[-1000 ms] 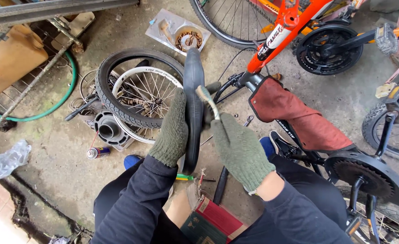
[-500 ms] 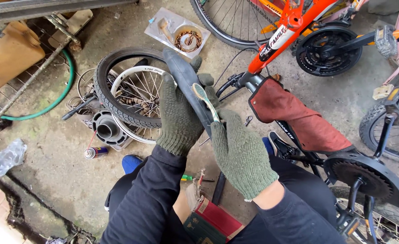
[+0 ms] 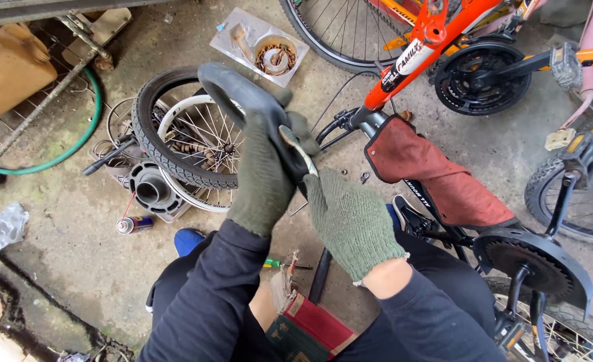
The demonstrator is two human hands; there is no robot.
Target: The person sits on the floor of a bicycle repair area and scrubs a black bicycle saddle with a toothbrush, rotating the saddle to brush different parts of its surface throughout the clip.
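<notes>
Both my hands wear green knit gloves. My left hand [image 3: 263, 177] grips a black rubber inner tube [image 3: 233, 87] that bends up and to the left in front of me. My right hand [image 3: 350, 218] pinches the same tube just below, holding a small pale tool or patch [image 3: 298, 149] against it. Behind the tube a spoked wheel with a black tyre [image 3: 176, 144] lies flat on the concrete floor. My knees in dark trousers frame the bottom of the view.
An upturned orange bicycle [image 3: 430, 40] with a rust-red cloth [image 3: 437, 177] over its saddle stands at right. A tray of small parts [image 3: 259, 47] lies beyond the wheel. A spray can [image 3: 132, 224], a green hose [image 3: 75, 137], a red book-like box [image 3: 310, 325] and a screwdriver [image 3: 286, 265] lie nearby.
The inner tube has swung from upright to leaning left. My left hand slid up along it, and both hands rose closer to the camera.
</notes>
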